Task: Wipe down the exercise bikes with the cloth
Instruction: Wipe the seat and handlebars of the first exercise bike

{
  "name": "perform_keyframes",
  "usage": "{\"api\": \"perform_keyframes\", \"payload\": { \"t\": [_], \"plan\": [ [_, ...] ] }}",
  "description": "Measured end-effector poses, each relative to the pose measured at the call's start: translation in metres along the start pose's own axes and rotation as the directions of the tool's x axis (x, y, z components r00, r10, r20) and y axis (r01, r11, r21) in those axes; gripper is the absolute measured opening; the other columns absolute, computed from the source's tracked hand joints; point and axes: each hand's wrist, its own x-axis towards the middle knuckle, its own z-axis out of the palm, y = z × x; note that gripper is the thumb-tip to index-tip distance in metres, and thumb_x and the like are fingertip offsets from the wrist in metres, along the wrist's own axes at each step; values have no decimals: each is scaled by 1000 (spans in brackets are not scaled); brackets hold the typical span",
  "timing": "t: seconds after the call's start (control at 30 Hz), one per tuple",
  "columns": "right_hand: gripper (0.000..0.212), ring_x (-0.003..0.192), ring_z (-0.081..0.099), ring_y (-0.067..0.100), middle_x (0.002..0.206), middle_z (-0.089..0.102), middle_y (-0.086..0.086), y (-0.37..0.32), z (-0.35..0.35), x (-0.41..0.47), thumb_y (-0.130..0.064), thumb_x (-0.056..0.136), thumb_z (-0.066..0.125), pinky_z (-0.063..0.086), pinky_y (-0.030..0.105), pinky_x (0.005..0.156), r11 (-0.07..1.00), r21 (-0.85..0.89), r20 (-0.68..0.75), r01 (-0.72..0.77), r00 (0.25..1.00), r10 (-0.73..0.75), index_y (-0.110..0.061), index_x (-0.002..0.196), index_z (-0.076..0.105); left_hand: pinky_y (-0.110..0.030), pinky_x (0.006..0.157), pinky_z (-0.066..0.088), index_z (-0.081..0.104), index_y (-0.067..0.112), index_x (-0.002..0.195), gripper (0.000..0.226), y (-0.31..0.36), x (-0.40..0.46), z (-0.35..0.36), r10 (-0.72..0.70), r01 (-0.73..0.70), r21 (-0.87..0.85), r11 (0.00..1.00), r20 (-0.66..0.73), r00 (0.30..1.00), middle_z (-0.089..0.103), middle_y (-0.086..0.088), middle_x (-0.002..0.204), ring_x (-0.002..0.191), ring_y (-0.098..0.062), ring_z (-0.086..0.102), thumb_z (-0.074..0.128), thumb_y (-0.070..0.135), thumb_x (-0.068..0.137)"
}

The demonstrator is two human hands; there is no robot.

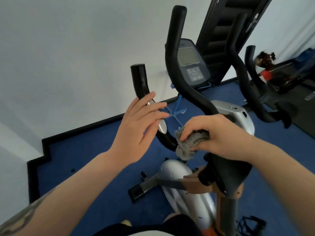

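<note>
A silver and black exercise bike (pixel 184 178) stands in front of me on blue carpet. Its short left handlebar (pixel 140 80) curves down past a silver pulse sensor (pixel 162 126). My right hand (pixel 216 133) grips a bunched grey cloth (pixel 187 145) and holds it against the lower bend of that handlebar. My left hand (pixel 138 125) hovers with straight fingers beside the handlebar near the sensor, holding nothing. The bike's console (pixel 190 62) with a grey screen sits behind, between two tall black curved handles (pixel 173 53).
A second bike's black handlebars (pixel 250 92) rise at the right. A folded treadmill deck (pixel 226 36) leans on the white wall behind. A blue stand (pixel 177 111) sits on the carpet. More gym gear (pixel 281 77) lies far right. Black cords (pixel 250 225) lie bottom right.
</note>
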Motion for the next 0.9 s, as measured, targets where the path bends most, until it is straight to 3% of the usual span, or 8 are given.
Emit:
{"api": "perform_keyframes", "payload": {
  "t": [0.13, 0.27, 0.43, 0.57, 0.67, 0.77, 0.9],
  "plan": [
    [29, 97, 61, 6, 98, 65, -9, -3, 13, 4, -11, 73, 82, 50, 30, 86, 994, 75, -15, 73, 997, -72, -22, 97, 70, -53, 111, 32, 69, 7, 110, 30, 3, 0, 4, -22, 22, -3, 1000, -32, 999, 62, -1, 128, 141, -23, 36, 42, 12, 99],
    [30, 97, 61, -1, 100, 66, -17, 20, -13, -8, -12, 74, 81, 51, 28, 86, 999, 30, 46, -43, 998, 41, -30, 97, 71, -41, 113, 32, 69, 7, 106, 29, 5, 0, 6, -39, 38, -5, 999, -68, 997, 62, -1, 123, 139, -20, 37, 41, 12, 99],
    [26, 98, 61, 1, 101, 68, -14, 5, 10, 7, -16, 79, 78, 51, 28, 87, 989, 136, 19, 59, 998, -62, -25, 102, 69, -31, 114, 27, 67, 5, 101, 30, 16, -2, 18, -136, 136, -13, 991, -144, 980, 60, -2, 123, 140, -19, 35, 37, 9, 97],
    [28, 92, 63, -2, 95, 69, -17, 24, -12, -3, -17, 72, 83, 52, 29, 84, 998, 60, 62, 6, 998, -10, -31, 94, 71, -22, 116, 22, 68, 7, 101, 30, 33, -1, 17, -274, 267, -70, 961, -123, 954, 57, 2, 129, 145, -12, 27, 39, 2, 96],
    [33, 95, 64, 0, 97, 70, -15, 12, -8, -5, -13, 70, 85, 52, 26, 85, 974, 222, -59, 39, 998, -26, -30, 95, 71, -18, 114, 24, 68, 19, 111, 28, 59, -4, 13, -465, 431, -314, 846, -37, 885, 58, 11, 134, 146, -2, 21, 44, 13, 98],
    [46, 103, 61, -1, 108, 67, -13, -8, 2, -4, -13, 71, 85, 47, 12, 85, 874, 462, -95, 151, 988, -121, -24, 113, 69, -26, 102, 46, 60, 22, 126, 32, 85, -16, 1, -561, 485, -535, 692, 24, 827, 64, 9, 125, 130, -8, 50, 48, 23, 96],
    [23, 96, 65, 3, 99, 72, -10, -23, 14, -5, -13, 82, 74, 49, 15, 81, 729, 663, -96, 167, 986, -139, -21, 103, 72, -22, 83, 53, 58, 22, 125, 38, 107, -38, -23, -678, 532, -613, 585, -9, 735, 71, -1, 108, 104, -16, 67, 64, 24, 88]
  ]
}}
